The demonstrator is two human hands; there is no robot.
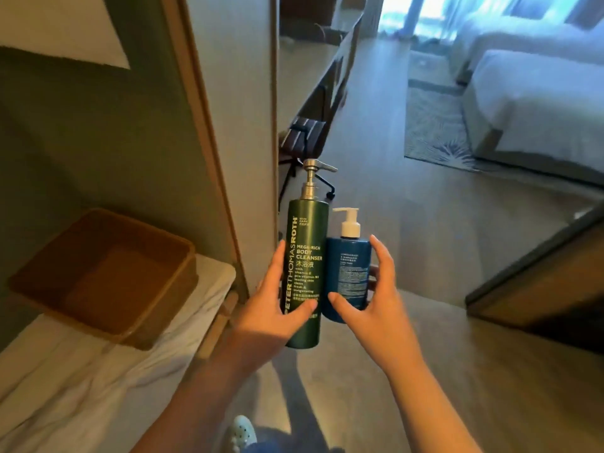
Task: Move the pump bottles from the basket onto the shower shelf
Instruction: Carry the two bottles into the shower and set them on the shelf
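Note:
My left hand (273,305) grips a tall dark green pump bottle (305,256) with a metal pump, held upright in the middle of the view. My right hand (376,295) holds a shorter blue pump bottle (349,273) with a white pump, upright and touching the green one on its right side. Both bottles are in the air above the floor. A brown rectangular basket (108,273) sits at the left on a white cloth-covered surface (81,371); nothing shows inside it. No shower shelf is in view.
A wooden door frame (209,142) and a grey wall edge (242,109) stand just left of the bottles. A folding luggage rack (300,142) is behind them. Beds (539,103) and a rug (431,125) lie at the far right. A dark door edge (539,273) juts in on the right.

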